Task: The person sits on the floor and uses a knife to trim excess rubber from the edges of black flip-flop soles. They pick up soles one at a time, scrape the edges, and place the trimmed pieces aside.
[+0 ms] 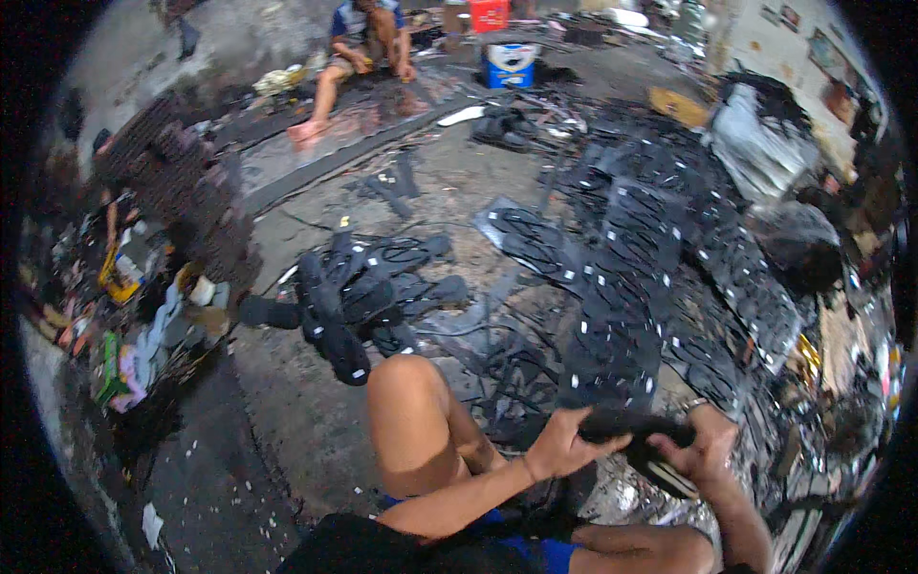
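In front of my right knee, a dark sandal (626, 423) is held between my two hands, bent or tilted and partly blurred. My left hand (564, 445) grips its left end, thumb on the near side. Around its right end closes my right hand (708, 445). Below it, by the right fingers, shows a dark piece with a pale edge (667, 475); whether it belongs to the sandal I cannot tell. Just beyond my hands lie rows of black flip-flops (612, 354) with small white marks. A looser heap of black sandals (335, 297) lies to the left.
Black strips (516, 373) lie tangled between the heaps. A dark, perforated sheet stack (172, 182) stands at the left. Farther off are a blue and white bucket (509, 67), a grey plastic sack (760, 143) and a seated person (368, 38). Scrap lines the right side.
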A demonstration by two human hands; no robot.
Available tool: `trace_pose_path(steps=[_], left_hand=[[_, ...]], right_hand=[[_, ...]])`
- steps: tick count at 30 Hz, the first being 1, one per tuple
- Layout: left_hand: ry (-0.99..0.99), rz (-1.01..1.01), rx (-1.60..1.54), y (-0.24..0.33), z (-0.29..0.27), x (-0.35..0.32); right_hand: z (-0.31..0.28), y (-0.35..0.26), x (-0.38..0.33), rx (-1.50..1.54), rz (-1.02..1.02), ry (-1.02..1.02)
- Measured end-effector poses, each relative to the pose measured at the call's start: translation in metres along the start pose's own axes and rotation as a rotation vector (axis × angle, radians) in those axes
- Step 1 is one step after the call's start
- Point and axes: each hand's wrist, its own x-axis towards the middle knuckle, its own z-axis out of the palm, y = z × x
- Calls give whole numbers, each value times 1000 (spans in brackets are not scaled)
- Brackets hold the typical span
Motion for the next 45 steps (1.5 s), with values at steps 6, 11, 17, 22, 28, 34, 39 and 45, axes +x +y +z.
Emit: trace_pose_path(steps=[6,11,17,22,28,34,39,45], left_hand=[[-261,-768,325,-62,-30,-77],[-185,-575,532,-85,-26,-70],[-222,-724,686,-120,-26,-28],[-59,-734,687,-191,-42,-5],[-294,-844,571,-159,-48,59],[-223,-551,370,-124,-28,-28],[-221,-396,470,-125,-20,-47],[-247,-747,292,-185,-54,6]], right_hand=[[202,0,-88,534,390,-281],[276,25,-79,456,608,-194],[263,62,-36,49,724,-281],[185,89,-81,236,633,-17],[233,61,-160,367,631,-151],[244,111,-137,720,1271,-462],[137,37,-58,1091,1634,-260],[232,19,-159,738,900,-3]])
